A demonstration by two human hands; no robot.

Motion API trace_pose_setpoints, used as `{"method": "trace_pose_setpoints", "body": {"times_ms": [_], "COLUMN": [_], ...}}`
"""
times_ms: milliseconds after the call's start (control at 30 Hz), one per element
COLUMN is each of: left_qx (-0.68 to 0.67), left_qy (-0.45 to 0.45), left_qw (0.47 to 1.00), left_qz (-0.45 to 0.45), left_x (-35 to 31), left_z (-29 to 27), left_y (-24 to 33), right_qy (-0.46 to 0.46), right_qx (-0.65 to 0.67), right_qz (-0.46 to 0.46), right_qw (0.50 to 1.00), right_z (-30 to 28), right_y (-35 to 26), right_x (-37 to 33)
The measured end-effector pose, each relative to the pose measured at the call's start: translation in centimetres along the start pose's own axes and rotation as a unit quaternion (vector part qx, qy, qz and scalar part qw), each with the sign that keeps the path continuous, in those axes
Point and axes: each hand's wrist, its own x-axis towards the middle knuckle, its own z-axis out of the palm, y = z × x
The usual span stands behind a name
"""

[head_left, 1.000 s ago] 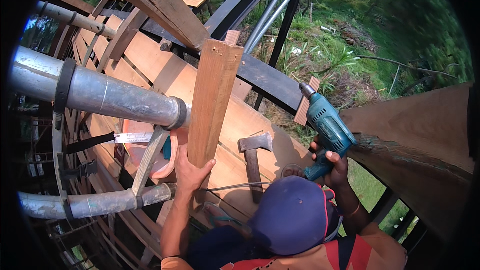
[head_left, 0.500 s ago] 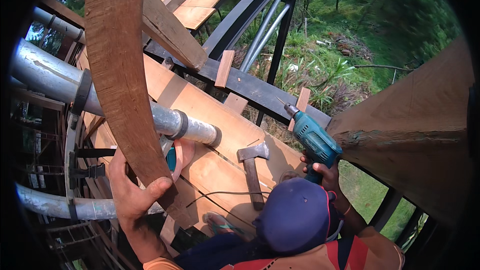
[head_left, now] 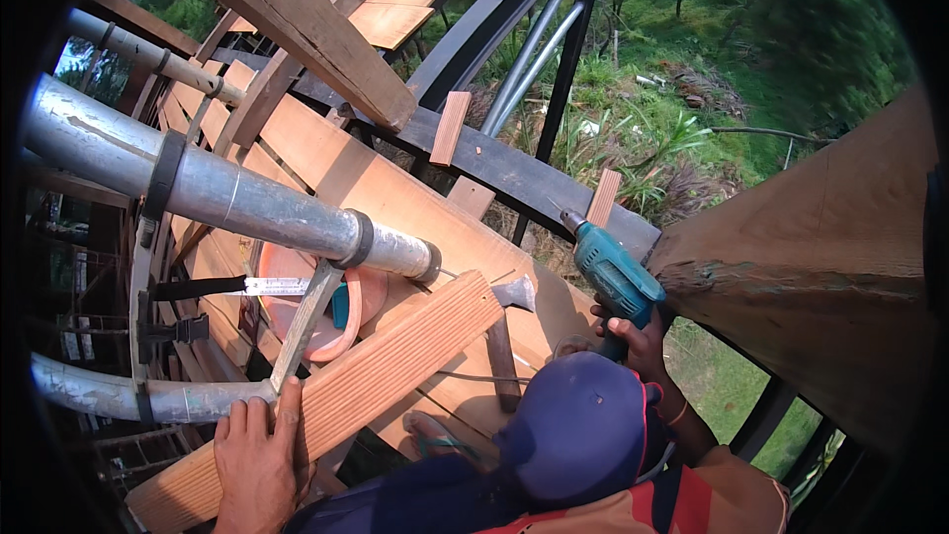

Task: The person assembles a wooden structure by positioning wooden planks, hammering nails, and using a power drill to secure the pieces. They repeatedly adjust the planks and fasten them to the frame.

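Observation:
My left hand [head_left: 259, 470] holds the near end of a reddish-brown ribbed wooden board [head_left: 400, 366] at lower left, its fingers along the board's edge and its thumb hidden. The board slants up to the right, its far end over part of a hatchet [head_left: 502, 361] on the planks. My right hand is not in view. In front of me a person in a dark blue cap [head_left: 583, 425] and orange-red shirt bends down. That person's right hand [head_left: 638, 336] grips a teal power drill [head_left: 615, 262], its bit pointing up and left.
A thick metal tube [head_left: 287, 222] crosses from the left. Beneath it sits an orange-pink basin [head_left: 361, 336] with a teal thing inside. Wooden beams stand at upper left [head_left: 316, 35] and right [head_left: 801, 237]. Small wooden blocks [head_left: 451, 129] rest on a dark beam [head_left: 514, 168], with greenery below.
The board has swung from upright, close to the camera, to a slant across the lower middle. My left hand has moved down with it. The other person's drill has shifted slightly up and left.

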Motion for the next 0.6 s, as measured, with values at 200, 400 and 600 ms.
{"method": "trace_pose_setpoints", "body": {"times_ms": [200, 400, 600], "left_qx": [0.207, 0.419, 0.475], "left_qy": [0.056, 0.097, 0.149], "left_qw": [0.972, 0.851, 0.74], "left_qz": [0.099, 0.3, 0.452], "left_x": [-1.7, 3.2, 13.4], "left_z": [-2.2, -4.4, -0.4], "left_y": [3.1, 4.2, 4.8], "right_qy": [-0.037, -0.016, -0.009], "right_qx": [0.02, 0.02, 0.029], "right_qz": [0.001, 0.025, 0.046], "right_qw": [0.999, 0.999, 0.998], "right_z": [-0.5, -0.1, -3.2], "right_y": [0.7, 1.1, 3.4], "right_x": [1.7, -0.3, -0.8]}}
